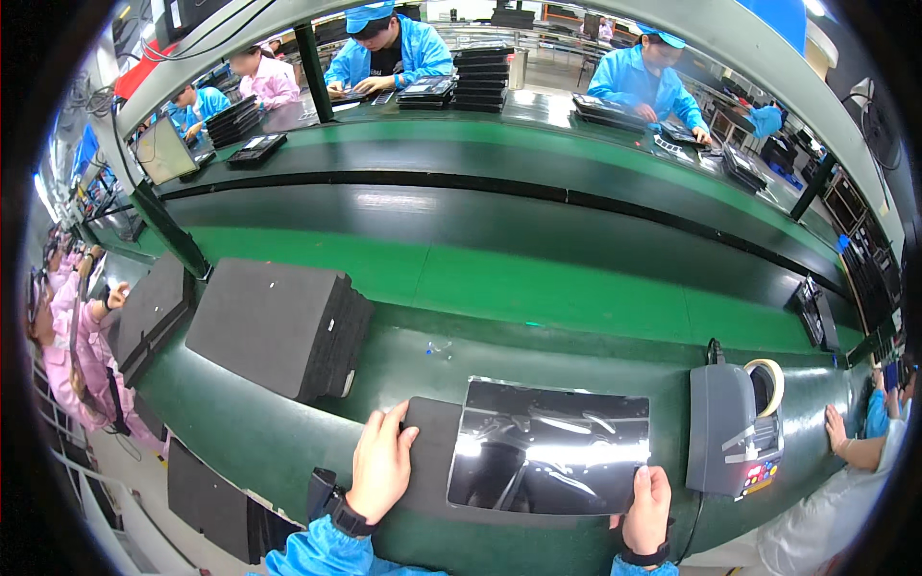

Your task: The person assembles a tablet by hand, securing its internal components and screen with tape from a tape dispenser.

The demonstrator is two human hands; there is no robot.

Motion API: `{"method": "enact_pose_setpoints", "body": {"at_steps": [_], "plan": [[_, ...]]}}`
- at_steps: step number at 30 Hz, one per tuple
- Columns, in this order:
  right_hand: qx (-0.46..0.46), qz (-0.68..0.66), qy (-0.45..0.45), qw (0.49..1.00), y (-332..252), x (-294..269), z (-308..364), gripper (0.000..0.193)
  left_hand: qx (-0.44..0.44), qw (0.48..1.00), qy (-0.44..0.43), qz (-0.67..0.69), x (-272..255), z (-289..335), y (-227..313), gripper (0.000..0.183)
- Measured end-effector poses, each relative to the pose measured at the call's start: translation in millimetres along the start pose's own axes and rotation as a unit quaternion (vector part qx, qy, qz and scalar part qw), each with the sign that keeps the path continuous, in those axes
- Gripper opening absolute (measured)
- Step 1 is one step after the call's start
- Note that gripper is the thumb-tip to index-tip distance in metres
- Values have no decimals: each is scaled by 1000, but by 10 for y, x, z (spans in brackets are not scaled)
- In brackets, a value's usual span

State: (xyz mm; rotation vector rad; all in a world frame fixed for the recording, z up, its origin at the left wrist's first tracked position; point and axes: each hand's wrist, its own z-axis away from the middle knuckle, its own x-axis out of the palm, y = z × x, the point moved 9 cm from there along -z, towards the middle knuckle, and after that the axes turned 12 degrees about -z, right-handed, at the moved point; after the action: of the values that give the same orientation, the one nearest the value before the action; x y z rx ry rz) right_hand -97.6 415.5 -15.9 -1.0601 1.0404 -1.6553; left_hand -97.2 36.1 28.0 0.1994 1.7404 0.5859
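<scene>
A glossy black screen panel (pixel 552 446) with a clear film on its face lies over a dark grey foam board (pixel 429 451) in front of me. My left hand (pixel 380 468) holds the foam board by its left edge, thumb on top. At the panel's lower right corner, my right hand (pixel 646 507) pinches the edge between thumb and fingers. Some of the right fingers are hidden beneath it. Bright reflections streak across the panel.
Left of me stands a stack of dark foam boards (pixel 274 322). A grey tape dispenser (pixel 735 427) with a tape roll (pixel 768 386) is at right. A co-worker's hand (pixel 837 432) rests on the far right of the bench. People in blue work across the conveyor (pixel 403 206).
</scene>
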Motion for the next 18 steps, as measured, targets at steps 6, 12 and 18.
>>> {"method": "enact_pose_setpoints", "body": {"at_steps": [6, 12, 18], "plan": [[40, 9, -23, 999, -44, -61, 123, 23, 84, 985, 68, -134, -151, -223, 417, 32], [-18, 255, 17, 967, -456, -128, -454, 33, 58, 996, -69, -24, 359, -683, 650, 35], [-62, 145, 68, 985, -246, -17, -673, 45, 46, 992, -119, -13, 519, -780, 564, 30]]}}
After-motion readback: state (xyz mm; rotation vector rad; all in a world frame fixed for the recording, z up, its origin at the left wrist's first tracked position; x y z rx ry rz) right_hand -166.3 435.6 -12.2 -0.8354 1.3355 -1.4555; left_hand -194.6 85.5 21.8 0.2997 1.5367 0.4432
